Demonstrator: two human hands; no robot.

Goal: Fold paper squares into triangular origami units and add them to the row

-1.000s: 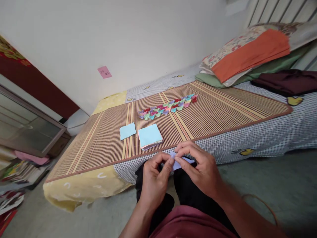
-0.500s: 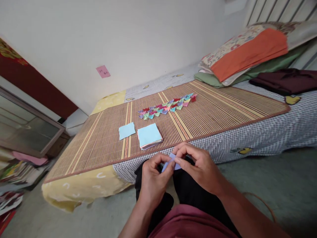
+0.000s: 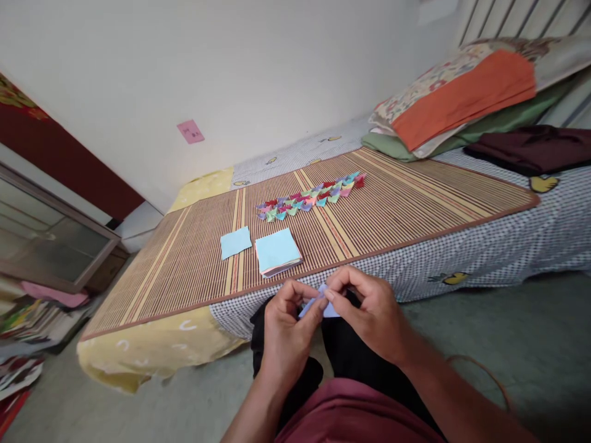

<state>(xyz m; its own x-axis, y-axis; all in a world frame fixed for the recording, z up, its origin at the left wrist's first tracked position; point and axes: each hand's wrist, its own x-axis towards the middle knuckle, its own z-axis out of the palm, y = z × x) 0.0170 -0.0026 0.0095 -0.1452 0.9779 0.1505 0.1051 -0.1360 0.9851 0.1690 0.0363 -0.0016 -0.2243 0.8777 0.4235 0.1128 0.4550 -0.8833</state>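
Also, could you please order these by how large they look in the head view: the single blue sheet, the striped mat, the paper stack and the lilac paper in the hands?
1. Striped mat
2. Paper stack
3. Single blue sheet
Lilac paper: not ranked; partly hidden and nearer the camera.

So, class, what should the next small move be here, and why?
I'd probably press the purple paper flatter with the right hand while the left hand steadies it: both hands pinch it close together, and its parts jut out at angles.

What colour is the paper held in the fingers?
The paper is light bluish purple, as the head view shows.
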